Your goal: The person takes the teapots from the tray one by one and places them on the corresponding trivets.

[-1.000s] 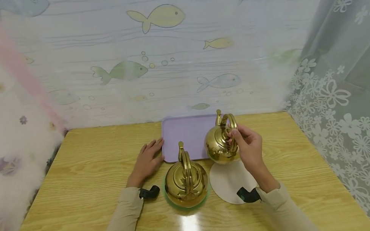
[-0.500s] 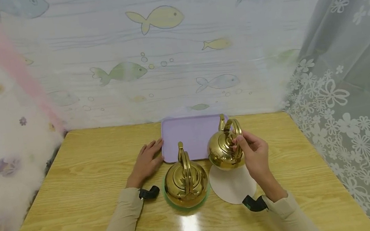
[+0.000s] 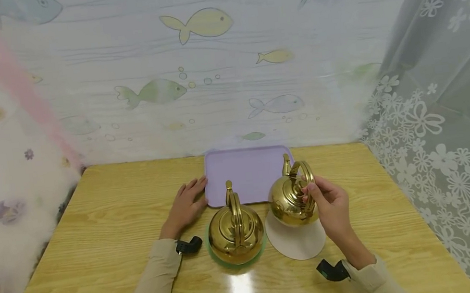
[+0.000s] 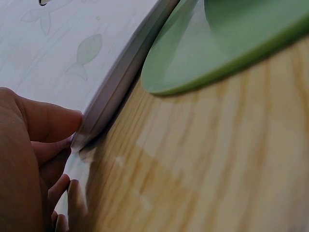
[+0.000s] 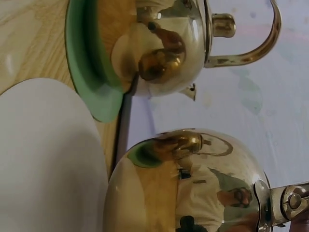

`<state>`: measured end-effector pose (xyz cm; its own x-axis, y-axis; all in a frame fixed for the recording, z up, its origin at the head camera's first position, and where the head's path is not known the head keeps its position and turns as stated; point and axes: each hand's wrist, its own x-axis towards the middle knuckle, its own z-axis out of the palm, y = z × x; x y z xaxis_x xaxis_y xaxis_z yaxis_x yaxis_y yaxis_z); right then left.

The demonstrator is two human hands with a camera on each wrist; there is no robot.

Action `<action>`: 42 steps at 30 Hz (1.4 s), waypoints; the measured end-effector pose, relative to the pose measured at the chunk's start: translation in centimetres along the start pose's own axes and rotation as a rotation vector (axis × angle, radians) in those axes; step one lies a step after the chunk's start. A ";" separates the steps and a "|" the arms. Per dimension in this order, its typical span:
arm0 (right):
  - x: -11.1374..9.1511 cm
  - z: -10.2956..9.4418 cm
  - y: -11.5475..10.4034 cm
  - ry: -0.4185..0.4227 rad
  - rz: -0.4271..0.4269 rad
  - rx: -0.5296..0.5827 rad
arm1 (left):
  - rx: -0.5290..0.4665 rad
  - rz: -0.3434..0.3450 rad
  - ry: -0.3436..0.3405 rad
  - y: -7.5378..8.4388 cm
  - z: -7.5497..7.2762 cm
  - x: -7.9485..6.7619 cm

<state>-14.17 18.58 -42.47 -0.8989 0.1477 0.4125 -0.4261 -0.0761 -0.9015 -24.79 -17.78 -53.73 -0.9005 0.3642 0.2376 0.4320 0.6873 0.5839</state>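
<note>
My right hand (image 3: 333, 205) grips a gold kettle (image 3: 285, 203) by its arched handle. This kettle overlaps the back part of a round white mat (image 3: 296, 246), its spout pointing to the back; I cannot tell whether its base touches the mat. In the right wrist view its shiny side (image 5: 193, 193) fills the lower part. A second gold kettle (image 3: 223, 237) stands upright on a round green mat (image 4: 193, 70), left of the first. My left hand (image 3: 184, 208) lies with fingers extended at the left edge of a lilac tray (image 3: 237, 170), its fingertips touching the rim.
A wooden table (image 3: 110, 238) carries everything. Behind it hangs a pale curtain (image 3: 229, 94) printed with fish, with a flowered cloth (image 3: 12, 176) on the left and a lace curtain (image 3: 426, 144) on the right.
My right hand has drawn its kettle back toward me and a little to the right, away from the tray and farther over the white mat. My left hand has stayed put.
</note>
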 end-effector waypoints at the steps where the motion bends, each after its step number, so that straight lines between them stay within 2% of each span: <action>1: -0.1 -0.2 0.0 0.003 -0.001 -0.001 | 0.002 0.002 0.002 0.0 0.0 0.0; 14: -1.0 -1.2 -0.7 -0.048 -0.116 0.056 | 0.010 0.000 -0.001 -0.2 0.3 0.0; 30: -2.8 -1.3 -0.7 -0.035 -0.076 0.065 | 0.006 -0.018 -0.010 0.0 0.0 0.1; 42: -3.8 -1.5 0.1 -0.053 -0.075 0.076 | 0.025 0.012 0.006 0.2 -0.1 0.2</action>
<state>-10.60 19.48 -44.33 -0.8675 0.1038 0.4866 -0.4971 -0.1414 -0.8561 -24.86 -17.62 -53.51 -0.8955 0.3688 0.2492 0.4438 0.6985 0.5613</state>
